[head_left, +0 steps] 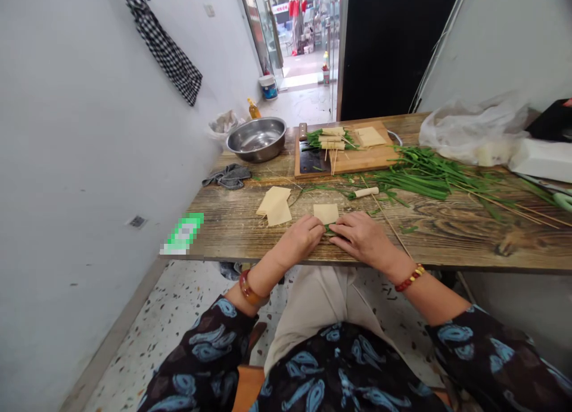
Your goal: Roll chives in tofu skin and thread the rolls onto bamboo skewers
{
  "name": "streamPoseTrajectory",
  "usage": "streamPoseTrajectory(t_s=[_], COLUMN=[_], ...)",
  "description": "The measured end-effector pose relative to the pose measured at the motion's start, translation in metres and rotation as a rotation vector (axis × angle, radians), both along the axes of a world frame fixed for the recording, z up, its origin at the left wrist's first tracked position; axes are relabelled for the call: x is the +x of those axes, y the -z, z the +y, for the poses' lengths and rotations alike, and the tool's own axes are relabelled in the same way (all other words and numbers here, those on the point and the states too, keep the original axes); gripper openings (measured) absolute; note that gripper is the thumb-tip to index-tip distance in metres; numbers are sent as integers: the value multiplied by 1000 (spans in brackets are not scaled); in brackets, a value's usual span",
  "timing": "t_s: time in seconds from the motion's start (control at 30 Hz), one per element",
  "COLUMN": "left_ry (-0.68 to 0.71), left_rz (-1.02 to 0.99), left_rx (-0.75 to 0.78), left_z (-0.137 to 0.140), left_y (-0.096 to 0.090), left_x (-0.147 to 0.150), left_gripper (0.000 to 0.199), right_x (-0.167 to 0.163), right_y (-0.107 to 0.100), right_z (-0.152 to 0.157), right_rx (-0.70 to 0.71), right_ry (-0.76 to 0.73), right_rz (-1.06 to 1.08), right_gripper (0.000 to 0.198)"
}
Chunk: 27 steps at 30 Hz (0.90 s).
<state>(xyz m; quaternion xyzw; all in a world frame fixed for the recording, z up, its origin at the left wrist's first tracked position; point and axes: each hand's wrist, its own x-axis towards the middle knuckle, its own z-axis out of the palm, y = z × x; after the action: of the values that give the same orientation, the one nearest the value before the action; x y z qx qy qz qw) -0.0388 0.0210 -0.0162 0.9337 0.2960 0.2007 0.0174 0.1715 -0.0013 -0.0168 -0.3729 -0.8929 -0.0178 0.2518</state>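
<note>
A square tofu sheet (326,212) lies flat near the table's front edge, with green chives (329,227) across its near side. My left hand (304,236) has its fingers curled and closed at the left end of the chives. On the other side, my right hand (360,236) pinches their right end, its fingers bent down. Much of the chives is hidden under my fingers. Just beyond lies a finished tofu roll (366,192) with green tips showing. To the left is a small stack of tofu sheets (274,206).
A cutting board (370,157) at the back holds a cleaver (313,160), skewered rolls (333,139) and more sheets. Loose chives (424,176) and thin bamboo skewers (513,206) spread on the right. A steel basin (257,139) and grey cloth (227,176) sit at the left.
</note>
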Motion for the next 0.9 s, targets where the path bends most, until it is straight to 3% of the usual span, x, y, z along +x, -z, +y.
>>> streamPoseTrajectory(t_s=[0.37, 0.57, 0.67, 0.73, 0.9], left_ry=[-102, -107, -122, -115, -60], left_rz=[-306, -253, -148, -115, -138], left_rx=[-243, -165, -106, -91, -83], left_z=[11, 3, 0, 0, 2], left_y=[8, 3, 0, -1, 2], left_x=[5, 4, 4, 4, 4], left_gripper=[12, 4, 14, 10, 20], right_x=[-6, -9, -9, -9, -8], right_y=[2, 6, 9, 10, 6], right_z=[3, 8, 10, 11, 9], right_rx=[41, -43, -73, -84, -70], right_ry=[71, 113, 104, 97, 97], right_rz=[-40, 4, 46, 64, 56], right_gripper=[20, 21, 21, 21, 19])
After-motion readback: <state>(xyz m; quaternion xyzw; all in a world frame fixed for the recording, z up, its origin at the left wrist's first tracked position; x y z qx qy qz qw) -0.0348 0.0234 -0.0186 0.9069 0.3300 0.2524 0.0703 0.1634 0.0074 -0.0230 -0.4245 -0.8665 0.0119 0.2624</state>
